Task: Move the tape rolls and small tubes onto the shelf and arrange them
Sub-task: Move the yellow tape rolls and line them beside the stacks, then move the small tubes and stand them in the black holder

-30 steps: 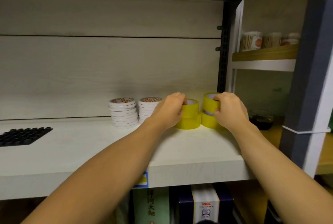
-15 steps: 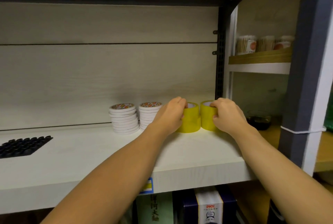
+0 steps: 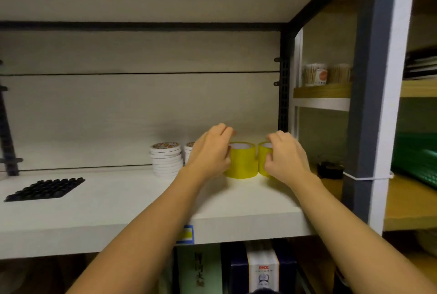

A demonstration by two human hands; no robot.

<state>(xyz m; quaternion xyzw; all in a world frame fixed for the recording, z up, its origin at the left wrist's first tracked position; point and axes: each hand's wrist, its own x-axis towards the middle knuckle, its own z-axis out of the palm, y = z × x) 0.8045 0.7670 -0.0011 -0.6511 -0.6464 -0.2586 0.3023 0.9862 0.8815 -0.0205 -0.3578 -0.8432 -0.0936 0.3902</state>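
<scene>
The left hand (image 3: pixel 210 151) sits against the left flank of the left yellow tape stack (image 3: pixel 242 160), thumb low on its side wall and the other fingers arched loosely above the rim; it looks like a light touch, not a clamp, though the far fingertips are hard to read. The right hand (image 3: pixel 285 157) mirrors it on the right yellow tape stack (image 3: pixel 262 158), fingers curled over the top edge and thumb on the near wall, covering most of that stack, so I cannot tell how firmly it holds. Both stacks stand upright and touching each other toward the far right of the white shelf (image 3: pixel 236 201), just short of the back panel. To my eye these rolls are light and rigid, with a slick film surface, so one roll could slide off the one below; best taken across the outer wall from both sides, or with fingers hooked into the core. Just left of the left hand stand two stacks of thin white tape rolls (image 3: pixel 166 158), the right one partly hidden. Far left on the shelf lies a black sheet of small round bumps (image 3: pixel 45 189).
</scene>
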